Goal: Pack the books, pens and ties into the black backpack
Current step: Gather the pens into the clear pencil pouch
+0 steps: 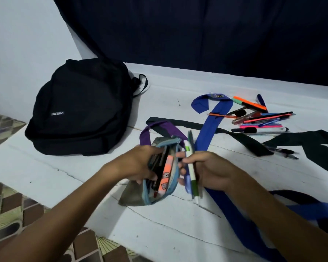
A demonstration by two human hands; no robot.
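**Pens going into pouch, backpack closed off to the left**

Left hand (140, 163) grips the open edge of a grey pencil pouch (155, 176) with a blue zipper rim – fingers curled over the rim, thumb underneath, holding the mouth open. Pouch already holds several pens and an orange highlighter (166, 171), standing on end inside.

Right hand (206, 170) is curled round a small bundle of pens (190, 167) – one white with green clip, one blue, one dark green – held roughly upright just beside the pouch mouth, touching or nearly touching its rim. Can't tell exact pen count, motion blur.

Black backpack (81, 108) lies flat, beyond and left of the left hand, well apart from both hands. Looks zipped; strap loop sticks out on its far side.

Beyond the right hand and to its right: a loose pile of pens and markers (261, 120) on the white surface (83, 176). Two more pens (284, 153) lie right of the right hand.

Ties: purple tie (163, 127) looped just past the pouch; blue tie (210, 125) runs from beyond the hands, under the right wrist and on towards the camera; black tie (244, 140) crosses beyond both hands; dark green tie (318, 146) far right.

No books visible.
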